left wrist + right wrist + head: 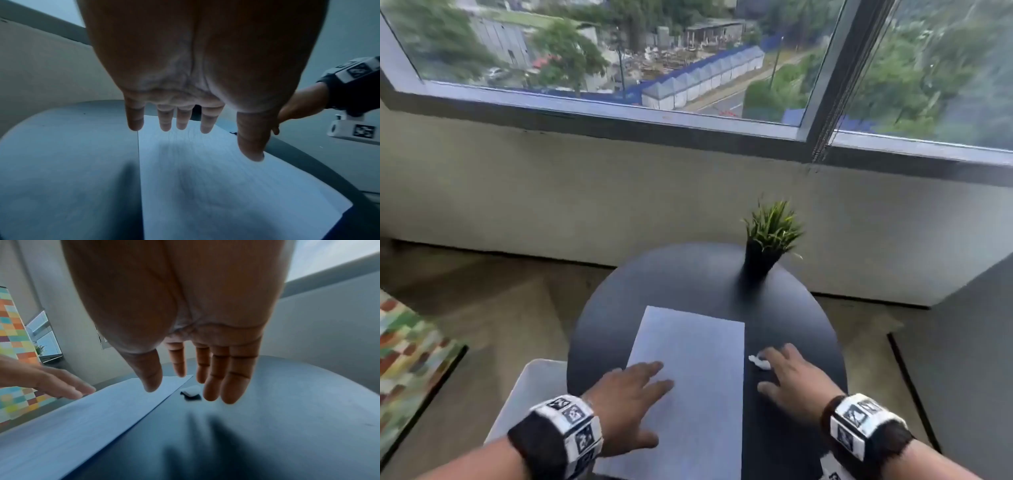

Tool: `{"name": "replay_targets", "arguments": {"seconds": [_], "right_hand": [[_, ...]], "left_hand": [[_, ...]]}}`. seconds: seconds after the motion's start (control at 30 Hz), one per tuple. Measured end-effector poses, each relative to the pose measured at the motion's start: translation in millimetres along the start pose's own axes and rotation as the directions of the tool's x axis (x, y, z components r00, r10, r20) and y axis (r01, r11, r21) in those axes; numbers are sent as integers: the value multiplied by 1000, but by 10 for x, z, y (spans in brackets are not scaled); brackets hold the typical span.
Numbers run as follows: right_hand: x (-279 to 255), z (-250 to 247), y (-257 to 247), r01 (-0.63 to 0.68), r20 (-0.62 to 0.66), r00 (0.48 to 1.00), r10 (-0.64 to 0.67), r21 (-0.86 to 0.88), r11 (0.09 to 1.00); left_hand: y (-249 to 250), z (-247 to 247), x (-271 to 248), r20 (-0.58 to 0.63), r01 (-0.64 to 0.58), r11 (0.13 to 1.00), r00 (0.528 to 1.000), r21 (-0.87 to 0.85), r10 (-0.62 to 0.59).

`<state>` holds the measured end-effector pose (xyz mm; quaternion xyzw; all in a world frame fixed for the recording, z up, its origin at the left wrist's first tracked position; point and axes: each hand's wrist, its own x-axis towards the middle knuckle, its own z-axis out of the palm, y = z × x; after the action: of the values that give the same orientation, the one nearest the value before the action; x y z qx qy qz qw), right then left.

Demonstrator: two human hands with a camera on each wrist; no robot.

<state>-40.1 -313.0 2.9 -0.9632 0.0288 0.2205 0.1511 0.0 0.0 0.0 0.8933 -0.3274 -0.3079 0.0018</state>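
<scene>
Nearest to the person, the left hand point(631, 394) lies palm down over the near left part of the sheet of paper point(698, 356), with the fingers straight and a little spread. The left wrist view shows a shadow under them, so I cannot tell if the hand already presses on the sheet or only hovers. The right hand point(791, 377) is also spread and flat, holding nothing, above the dark counter point(688, 274) just right of the sheet. A small white piece point(758, 362) lies on the counter just beside the right edge of the sheet, at the tips of the right fingers; what it is, the blur does not let me say. I judge the step to be picking up this piece. To do it well, the left palm should come down flat so that the sheet does not slide, and the right thumb and first finger should close low on two sides of the piece, not brush it away or under the paper. Farther on stands a potted plant point(770, 236), and behind it a window point(619, 51).
</scene>
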Motion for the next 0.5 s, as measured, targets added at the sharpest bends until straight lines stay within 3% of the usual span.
{"name": "replay_targets", "arguments": {"seconds": [0.13, 0.37, 0.43, 0.5], "right_hand": [[227, 122, -30, -47, -49, 998, 42, -101, 994], [-24, 369, -236, -144, -161, 976, 148, 41, 989], [-205, 420, -391, -68, -124, 988, 95, 207, 976], [-366, 460, -563, -10, -40, 999, 32, 460, 888]], "left_hand": [[-163, 289, 173, -85, -20, 981, 996, 191, 37], [84, 509, 42, -169, 67, 990, 985, 126, -45], [184, 541, -8, -171, 66, 988, 984, 137, -42], [266, 551, -42, -192, 65, 988, 981, 143, -37]]}}
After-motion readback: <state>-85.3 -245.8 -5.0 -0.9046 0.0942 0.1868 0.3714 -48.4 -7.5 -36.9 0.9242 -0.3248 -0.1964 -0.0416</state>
